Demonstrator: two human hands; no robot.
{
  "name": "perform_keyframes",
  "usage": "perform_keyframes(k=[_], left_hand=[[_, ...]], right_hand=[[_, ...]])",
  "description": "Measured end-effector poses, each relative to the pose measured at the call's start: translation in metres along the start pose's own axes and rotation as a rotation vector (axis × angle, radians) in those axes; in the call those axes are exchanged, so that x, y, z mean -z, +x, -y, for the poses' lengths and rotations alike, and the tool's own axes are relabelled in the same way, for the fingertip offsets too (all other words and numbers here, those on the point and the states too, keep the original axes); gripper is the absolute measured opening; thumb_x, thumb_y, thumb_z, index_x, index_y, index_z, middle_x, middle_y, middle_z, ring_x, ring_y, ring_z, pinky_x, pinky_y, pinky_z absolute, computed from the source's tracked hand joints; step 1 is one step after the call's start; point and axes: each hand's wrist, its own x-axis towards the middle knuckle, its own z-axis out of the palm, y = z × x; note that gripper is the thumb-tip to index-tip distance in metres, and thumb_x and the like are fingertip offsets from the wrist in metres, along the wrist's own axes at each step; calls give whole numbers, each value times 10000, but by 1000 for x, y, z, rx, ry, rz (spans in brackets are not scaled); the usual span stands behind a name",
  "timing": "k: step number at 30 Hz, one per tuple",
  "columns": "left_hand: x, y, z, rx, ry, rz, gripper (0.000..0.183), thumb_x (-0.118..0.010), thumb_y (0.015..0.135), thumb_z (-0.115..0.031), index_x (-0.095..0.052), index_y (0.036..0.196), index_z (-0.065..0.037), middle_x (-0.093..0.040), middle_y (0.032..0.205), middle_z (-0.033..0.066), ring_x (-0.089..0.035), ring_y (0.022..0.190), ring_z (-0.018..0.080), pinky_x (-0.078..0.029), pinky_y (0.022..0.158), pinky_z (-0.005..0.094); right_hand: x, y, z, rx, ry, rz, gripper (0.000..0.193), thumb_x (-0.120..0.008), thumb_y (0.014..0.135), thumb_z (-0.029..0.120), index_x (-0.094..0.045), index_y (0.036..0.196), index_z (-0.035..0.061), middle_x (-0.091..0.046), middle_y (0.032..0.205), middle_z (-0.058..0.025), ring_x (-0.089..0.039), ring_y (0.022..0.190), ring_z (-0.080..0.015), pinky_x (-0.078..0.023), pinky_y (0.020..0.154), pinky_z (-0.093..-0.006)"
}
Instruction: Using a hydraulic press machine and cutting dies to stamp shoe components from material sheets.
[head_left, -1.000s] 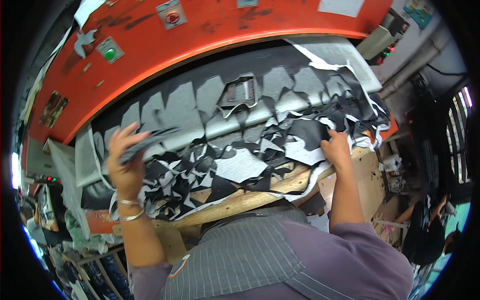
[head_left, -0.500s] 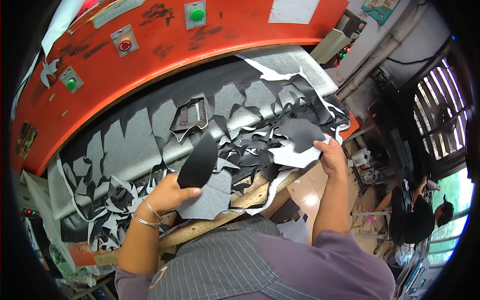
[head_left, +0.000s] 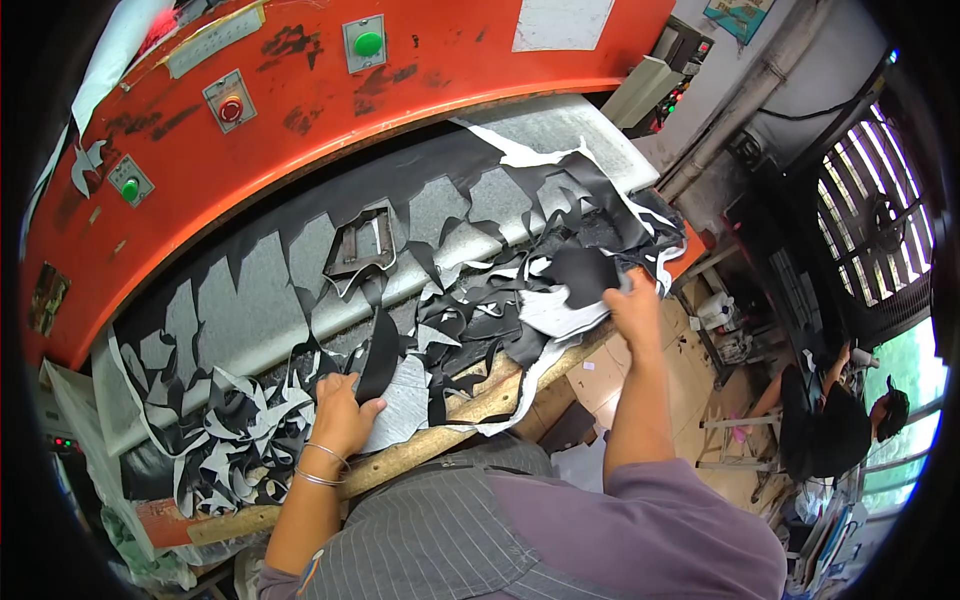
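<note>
At the front edge of the table [head_left: 400, 459], the black piece [head_left: 380, 358] hides some fingertips of the left hand [head_left: 343, 417]. Near the right corner, the right hand's [head_left: 634, 306] fingertips look too unclear to tell. The red machine's [head_left: 330, 98] top is cut off

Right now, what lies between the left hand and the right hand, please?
In the head view, loose black and white scraps lie between left hand and right hand.
</note>
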Motion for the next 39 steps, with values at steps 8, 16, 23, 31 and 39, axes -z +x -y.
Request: perform_keyframes(k=[8,16,23,31,39], left_hand=[[14,-2,-1,26,-59,-2,416,-751,730,-171,-636,1099,-16,-601,1090,214,-553,1032,359,-435,923,392],[14,-39,16,189,-596,-368,399,-785,738,-273,-637,976,11,-687,840,120,-639,713,202,-505,685,331],[-2,-60,-13,105,-1826,-268,352,-595,941,-263,-546,1175,-4,-640,1078,114,-644,924,228,-529,827,387],[-12,-108,10,188,-1600,-491,310,-669,872,-95,-583,1155,-5,-644,1093,78,-622,979,184,-499,877,336],[-7,-170,40,-39,-1977,-966,376,-639,860,-37,-535,1221,-30,-616,1131,80,-601,1031,222,-486,917,388]], right_hand=[[60,8,-20,53,459,-89,151,-627,749,41,-592,889,0,-557,728,27,-491,625,-71,-411,574,-241],[100,-8,32,318,887,105,403,-614,807,15,-541,1202,-18,-627,1068,-81,-605,925,-141,-476,853,-278],[-65,-142,125,695,481,582,185,-686,739,35,-574,881,-2,-563,746,-52,-563,658,-156,-468,600,-320],[-126,-204,164,916,321,833,139,-646,768,61,-539,835,1,-547,775,-178,-559,685,-351,-453,625,-399],[-123,-158,198,1135,144,775,463,-746,789,263,-593,1160,33,-629,1123,-177,-595,1052,-319,-463,910,-397]])
